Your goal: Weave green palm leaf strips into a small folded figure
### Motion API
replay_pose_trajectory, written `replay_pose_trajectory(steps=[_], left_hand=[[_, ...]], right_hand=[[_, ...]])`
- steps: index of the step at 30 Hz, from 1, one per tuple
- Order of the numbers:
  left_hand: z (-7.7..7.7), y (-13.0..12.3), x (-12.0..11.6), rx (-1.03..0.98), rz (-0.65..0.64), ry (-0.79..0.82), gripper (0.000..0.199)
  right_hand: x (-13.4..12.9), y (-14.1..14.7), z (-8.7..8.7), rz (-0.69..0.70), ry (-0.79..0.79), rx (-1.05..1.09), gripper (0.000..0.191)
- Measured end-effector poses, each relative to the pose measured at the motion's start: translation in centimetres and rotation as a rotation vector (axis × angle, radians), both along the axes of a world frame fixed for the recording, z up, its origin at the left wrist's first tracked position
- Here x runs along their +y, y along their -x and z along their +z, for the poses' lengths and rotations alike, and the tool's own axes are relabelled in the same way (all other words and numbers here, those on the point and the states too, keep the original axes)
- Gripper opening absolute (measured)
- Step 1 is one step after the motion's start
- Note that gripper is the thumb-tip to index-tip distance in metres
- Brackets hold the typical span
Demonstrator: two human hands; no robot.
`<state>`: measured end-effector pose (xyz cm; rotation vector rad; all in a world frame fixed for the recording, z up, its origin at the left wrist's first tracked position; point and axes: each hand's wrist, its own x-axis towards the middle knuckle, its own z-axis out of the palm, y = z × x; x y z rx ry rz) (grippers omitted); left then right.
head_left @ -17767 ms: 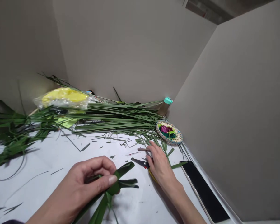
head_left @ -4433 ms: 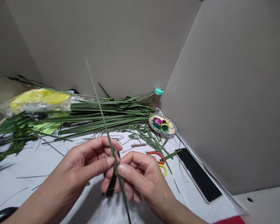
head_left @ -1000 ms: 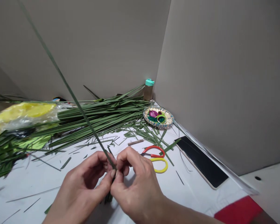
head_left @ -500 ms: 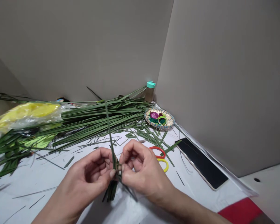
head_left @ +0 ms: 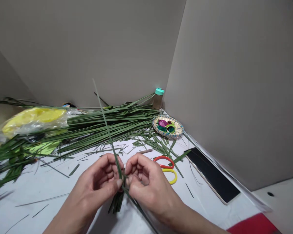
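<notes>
Left hand (head_left: 97,178) curled tight, thumb and fingertips pinching a small knot of green! Right hand (head_left: 146,182) right up against it, fingers bent inward, thumb pressed to the same spot, both hands gripping together. Held between them, a long narrow palm-leaf strip (head_left: 104,130), thin, flat and deep green, shooting up toward the far left, its other end running off to the near right past the right hand. Below the pinch, a short cluster of dark green strip ends (head_left: 116,203), pointing down toward the near side, the join itself mostly hidden by the fingers. Just to the right, on the white-covered table (head_left: 51,208), scissors (head_left: 164,165) with red and yellow loop handles. Beyond them, a small wooden peg (head_left: 146,151) among scattered leaf trimmings. Farther right, a black smartphone (head_left: 212,174) lying flat, and a red cloth (head_left: 254,225) at the near right. Then, at the far side, a big heap of long green leaf strips (head_left: 112,122), a round woven plate (head_left: 168,126) with bright coils on it, a bottle (head_left: 158,98) with a teal cap upright in the corner, and a yellow plastic-wrapped bag (head_left: 34,122) away to the far left!
</notes>
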<state>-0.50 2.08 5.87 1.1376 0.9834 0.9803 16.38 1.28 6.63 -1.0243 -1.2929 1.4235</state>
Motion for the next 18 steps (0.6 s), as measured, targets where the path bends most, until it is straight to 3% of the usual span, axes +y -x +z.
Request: replay_pose_trajectory(steps=[7,11,18], left_hand=[[0.4,-0.1,-0.4,0.001,-0.001,-0.027,0.016],[0.6,-0.2,-0.7,-0.005,0.053,-0.067,0.01],[-0.1,-0.1,-0.2,0.037,0.146,-0.209,0.017]], right_hand=[[0.0,-0.5,0.1,0.12,0.014,0.202,0.029],[0.0,-0.2,0.0,0.089,-0.007,0.136,0.025],[-0.4,0.5,0.3,0.097,-0.067,0.058,0.013]])
